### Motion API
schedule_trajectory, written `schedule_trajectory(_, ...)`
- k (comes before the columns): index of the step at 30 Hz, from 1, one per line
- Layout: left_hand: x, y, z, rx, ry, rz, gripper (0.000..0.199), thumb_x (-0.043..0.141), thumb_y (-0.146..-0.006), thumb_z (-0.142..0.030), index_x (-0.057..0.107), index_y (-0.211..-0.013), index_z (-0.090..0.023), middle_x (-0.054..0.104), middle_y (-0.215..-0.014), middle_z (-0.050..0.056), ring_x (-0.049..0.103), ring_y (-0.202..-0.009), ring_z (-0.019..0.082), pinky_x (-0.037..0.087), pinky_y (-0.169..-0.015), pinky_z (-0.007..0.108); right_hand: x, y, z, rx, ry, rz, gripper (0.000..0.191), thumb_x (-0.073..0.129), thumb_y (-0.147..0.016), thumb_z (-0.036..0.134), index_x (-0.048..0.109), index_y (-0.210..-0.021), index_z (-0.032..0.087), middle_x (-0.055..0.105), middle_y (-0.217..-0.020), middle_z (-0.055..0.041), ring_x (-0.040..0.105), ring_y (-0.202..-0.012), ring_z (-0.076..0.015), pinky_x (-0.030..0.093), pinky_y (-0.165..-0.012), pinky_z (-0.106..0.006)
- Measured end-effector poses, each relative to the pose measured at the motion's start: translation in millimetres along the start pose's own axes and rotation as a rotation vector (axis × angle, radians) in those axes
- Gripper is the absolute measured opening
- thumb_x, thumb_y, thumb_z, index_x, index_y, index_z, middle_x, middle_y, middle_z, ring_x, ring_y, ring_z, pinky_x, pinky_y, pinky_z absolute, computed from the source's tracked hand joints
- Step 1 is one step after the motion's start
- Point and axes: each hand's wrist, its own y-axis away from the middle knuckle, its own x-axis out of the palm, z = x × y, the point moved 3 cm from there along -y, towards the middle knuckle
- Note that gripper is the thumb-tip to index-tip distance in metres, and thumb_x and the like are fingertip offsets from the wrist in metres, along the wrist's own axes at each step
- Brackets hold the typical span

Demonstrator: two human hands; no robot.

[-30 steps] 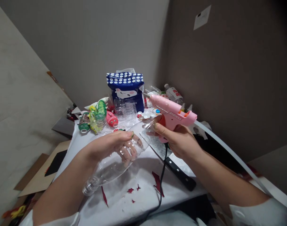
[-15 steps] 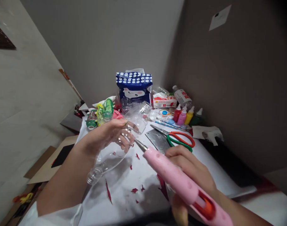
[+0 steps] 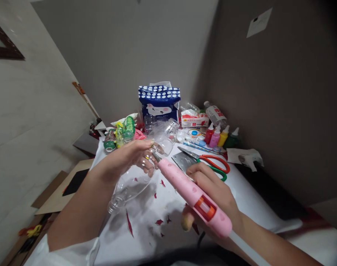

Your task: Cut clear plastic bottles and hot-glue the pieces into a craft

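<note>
My left hand [image 3: 132, 155] is closed on a clear plastic bottle [image 3: 135, 183] whose threaded neck points down to the left. A second clear bottle part, its neck [image 3: 171, 126] up to the right, extends beyond my fingers; I cannot tell whether the two are joined. My right hand [image 3: 216, 192] is wrapped round a pink hot glue gun [image 3: 182, 180]. Its metal tip meets the clear plastic beside my left fingers, and a whitish glue stick [image 3: 247, 245] sticks out of its back end.
Scissors [image 3: 212, 162] with orange and green handles lie over a metal plate [image 3: 183, 160]. Paint bottles [image 3: 215, 137], a blue bag [image 3: 159, 103] and green-wrapped bottles [image 3: 128, 129] stand at the back. Red scraps [image 3: 159, 222] dot the white tabletop [image 3: 140, 240].
My right hand has brought the glue gun up and to the left, its tip now at the plastic by my left fingers. My left hand has kept its hold on the bottle.
</note>
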Motion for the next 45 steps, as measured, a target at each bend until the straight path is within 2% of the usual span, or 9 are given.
schedule_trajectory(3, -2.0, 1.1, -0.8, 0.009, 0.002, -0.019, 0.036, 0.057, -0.079, -0.05, 0.065, -0.078, -0.015, 0.067, -0.073, 0.005, 0.058, -0.059, 0.017, 0.05, -0.06, 0.031, 1.5, -0.6, -1.5, 0.006, -0.006, 0.014, 0.04, 0.067, -0.081, 0.057, 0.052, -0.072, 0.02, 0.052, -0.068, -0.0023, 0.055, -0.062, -0.0168, 0.046, -0.05, -0.029)
schedule_trajectory(8, -9.7, -1.4, 3.0, 0.023, -0.029, 0.0, 0.037, 0.059, -0.078, -0.05, 0.068, -0.083, -0.014, 0.069, -0.079, 0.006, 0.06, -0.067, 0.018, 0.05, -0.06, 0.028, 3.2, 1.0, -3.9, 0.011, 0.016, 0.029, 0.033, 0.069, -0.084, 0.046, 0.051, -0.073, 0.021, 0.052, -0.071, -0.002, 0.052, -0.062, -0.0158, 0.044, -0.049, -0.029)
schedule_trajectory(15, -12.5, -0.9, 2.7, 0.012, -0.045, -0.024, 0.035, 0.058, -0.076, -0.048, 0.069, -0.081, -0.015, 0.069, -0.075, 0.006, 0.061, -0.066, 0.019, 0.049, -0.058, 0.028, 3.1, 2.3, -4.4, 0.021, 0.018, 0.032, 0.032, 0.068, -0.086, 0.041, 0.047, -0.07, 0.022, 0.048, -0.069, -0.0005, 0.049, -0.06, -0.0152, 0.041, -0.049, -0.028)
schedule_trajectory(19, -9.9, 2.5, 0.7, 0.0, -0.01, -0.034, 0.034, 0.057, -0.077, -0.047, 0.067, -0.08, -0.015, 0.069, -0.075, 0.006, 0.06, -0.061, 0.017, 0.05, -0.058, 0.028, 2.2, 3.5, -4.9, 0.025, 0.02, 0.036, 0.034, 0.067, -0.086, 0.041, 0.046, -0.069, 0.022, 0.047, -0.069, -0.0004, 0.048, -0.059, -0.0147, 0.04, -0.048, -0.028)
schedule_trajectory(25, -8.9, 7.0, -2.2, -0.007, 0.021, -0.049, 0.034, 0.054, -0.08, -0.043, 0.065, -0.091, -0.013, 0.071, -0.075, 0.006, 0.061, -0.06, 0.018, 0.051, -0.06, 0.03, 2.1, 4.7, -7.9, 0.038, 0.038, 0.031, 0.039, 0.066, -0.086, 0.05, 0.045, -0.068, 0.022, 0.046, -0.068, -0.0002, 0.045, -0.056, -0.0137, 0.037, -0.047, -0.027)
schedule_trajectory(30, -9.6, 10.1, -6.0, -0.023, 0.042, -0.042, 0.035, 0.05, -0.081, -0.041, 0.066, -0.089, -0.011, 0.07, -0.074, 0.005, 0.062, -0.062, 0.017, 0.051, -0.062, 0.028, 2.5, 5.4, -6.6, 0.022, 0.051, 0.016, 0.043, 0.062, -0.087, 0.054, 0.045, -0.066, 0.021, 0.045, -0.067, -0.0004, 0.044, -0.055, -0.013, 0.036, -0.046, -0.027)
schedule_trajectory(39, -15.8, 11.8, -5.3, 0.019, 0.139, -0.015, 0.04, 0.055, -0.078, -0.045, 0.066, -0.094, -0.01, 0.072, -0.075, 0.008, 0.066, -0.059, 0.022, 0.053, -0.06, 0.035, 3.4, 5.7, -5.9, -0.037, 0.074, 0.002, 0.04, 0.064, -0.088, 0.049, 0.043, -0.066, 0.022, 0.043, -0.062, 0.0014, 0.043, -0.054, -0.0133, 0.036, -0.045, -0.027)
schedule_trajectory(45, -13.4, 12.5, -8.1, 0.018, 0.177, 0.03, 0.037, 0.057, -0.076, -0.044, 0.068, -0.087, -0.01, 0.071, -0.072, 0.007, 0.066, -0.058, 0.021, 0.053, -0.058, 0.032, 2.8, 8.1, -6.7, -0.026, 0.052, 0.007, 0.042, 0.066, -0.086, 0.05, 0.045, -0.063, 0.021, 0.044, -0.061, 0.0007, 0.044, -0.054, -0.013, 0.035, -0.045, -0.027)
